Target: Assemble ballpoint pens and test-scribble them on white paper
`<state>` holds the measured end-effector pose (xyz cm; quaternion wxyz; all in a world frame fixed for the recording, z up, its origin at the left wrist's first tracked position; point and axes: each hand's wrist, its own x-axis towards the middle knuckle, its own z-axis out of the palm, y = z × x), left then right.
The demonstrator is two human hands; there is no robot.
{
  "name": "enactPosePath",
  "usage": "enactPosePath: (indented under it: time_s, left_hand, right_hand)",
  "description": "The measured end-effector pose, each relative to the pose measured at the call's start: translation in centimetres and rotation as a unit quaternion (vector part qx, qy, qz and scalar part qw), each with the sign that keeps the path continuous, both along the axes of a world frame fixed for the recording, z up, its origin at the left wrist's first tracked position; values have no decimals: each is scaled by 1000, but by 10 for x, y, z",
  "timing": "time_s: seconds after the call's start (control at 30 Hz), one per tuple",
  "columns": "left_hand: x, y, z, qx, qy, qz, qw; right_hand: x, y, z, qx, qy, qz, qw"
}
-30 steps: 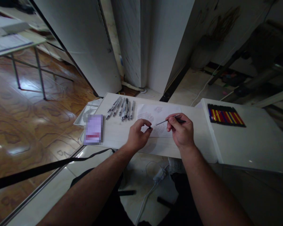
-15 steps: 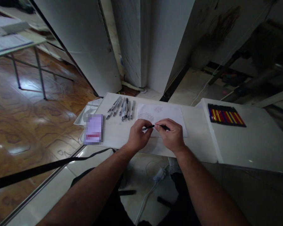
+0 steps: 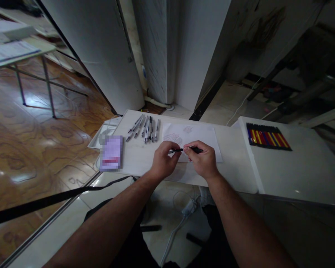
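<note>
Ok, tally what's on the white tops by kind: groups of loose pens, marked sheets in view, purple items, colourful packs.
Group of loose pens: 1 (overlapping, so no exact pen count)
Marked sheet: 1
Purple item: 1 (pixelated)
Colourful pack: 1
Total: 4

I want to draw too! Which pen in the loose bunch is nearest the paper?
The rightmost pen of the bunch, just left of the white paper; the other pens there lie farther left.
</note>
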<state>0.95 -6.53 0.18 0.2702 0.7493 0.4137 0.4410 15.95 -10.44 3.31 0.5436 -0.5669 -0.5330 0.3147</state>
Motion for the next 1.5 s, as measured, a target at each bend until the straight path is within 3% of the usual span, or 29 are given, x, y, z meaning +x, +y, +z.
enactPosePath:
  time_s: [0.37, 0.6, 0.8, 0.97, 1.2, 1.5]
  left_hand:
    - [-1, 2, -2, 31, -6, 0, 1000]
    - [-1, 2, -4, 24, -8, -4, 1000]
    - [-2, 2, -5, 7, -11, 1, 1000]
    - [-2, 1, -3, -18, -14, 9, 1000]
    - [2, 0, 0, -142, -56, -25, 988]
    - [4, 3, 5, -338, -212, -84, 913]
  right_hand:
    - [-1, 3, 3, 99, -152, 4, 983]
    - [2, 4, -2, 2, -26, 12, 1000]
    - [-2, 5, -2, 48, -95, -15, 994]
    - [0, 8, -7, -27, -4, -14, 1000]
    - [4, 12, -12, -103, 131, -14, 986]
    - [9, 16, -11, -99, 201, -3, 975]
